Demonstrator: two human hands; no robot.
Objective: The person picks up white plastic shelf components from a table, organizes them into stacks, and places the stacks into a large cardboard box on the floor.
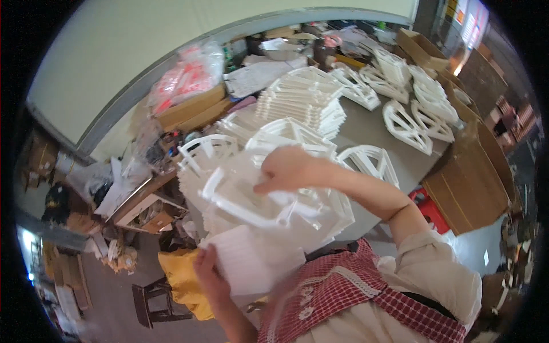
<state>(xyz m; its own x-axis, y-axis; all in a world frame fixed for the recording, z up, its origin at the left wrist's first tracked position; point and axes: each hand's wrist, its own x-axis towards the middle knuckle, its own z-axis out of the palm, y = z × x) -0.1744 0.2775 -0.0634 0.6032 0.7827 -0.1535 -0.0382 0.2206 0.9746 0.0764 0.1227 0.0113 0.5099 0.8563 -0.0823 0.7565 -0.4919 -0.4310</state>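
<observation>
My right hand is closed above the white plastic frames, pinching a thin, translucent white sheet smeared by motion. Beneath that sheet lies a curved white plastic frame, partly veiled and blurred. Low in front of my body, my left hand grips the left edge of a stack of white sheets. Part of its fingers is hidden by the stack. More open-ribbed white frames are piled around, with a tall nested stack behind my right hand and another frame beside my right forearm.
Several loose frames lie on the grey table at the right. A large cardboard box and a red stool stand beyond the edge. Clutter and plastic bags line the wall. A yellow cloth hangs at lower left.
</observation>
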